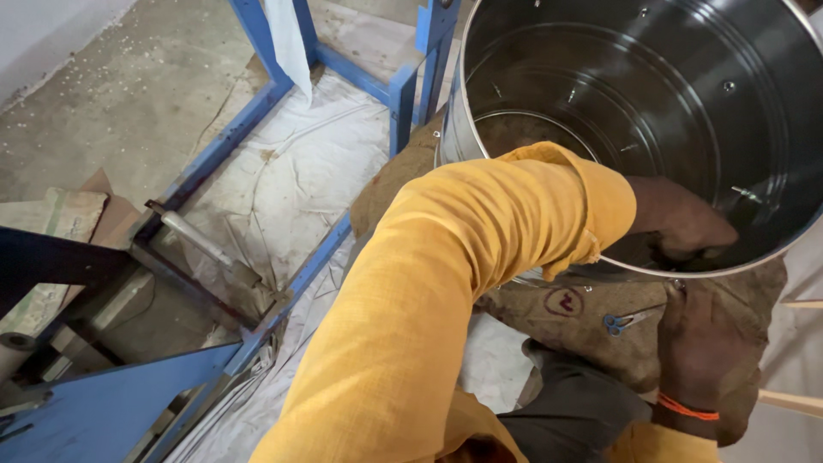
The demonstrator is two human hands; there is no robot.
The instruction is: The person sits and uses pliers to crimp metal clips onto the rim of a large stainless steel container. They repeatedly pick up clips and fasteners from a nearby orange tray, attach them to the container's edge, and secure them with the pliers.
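A large shiny steel drum [549, 60] lies tilted on a brown burlap sack [557, 313], its open mouth facing me. My left arm, in a yellow sleeve, reaches across into it. My left hand [681, 225] rests with curled fingers against the inner wall just inside the lower rim. My right hand [703, 343], with an orange thread on its wrist, is right below, outside the drum, fingertips up against the rim's underside. What either hand pinches is hidden. Small screws stick through the drum wall [747, 195].
Blue-handled scissors [621, 322] lie on the sack beside my right hand. A blue metal frame [257, 94] stands on the left over crumpled white sheeting [300, 171] on the concrete floor. Wooden sticks [793, 399] poke in at the right edge.
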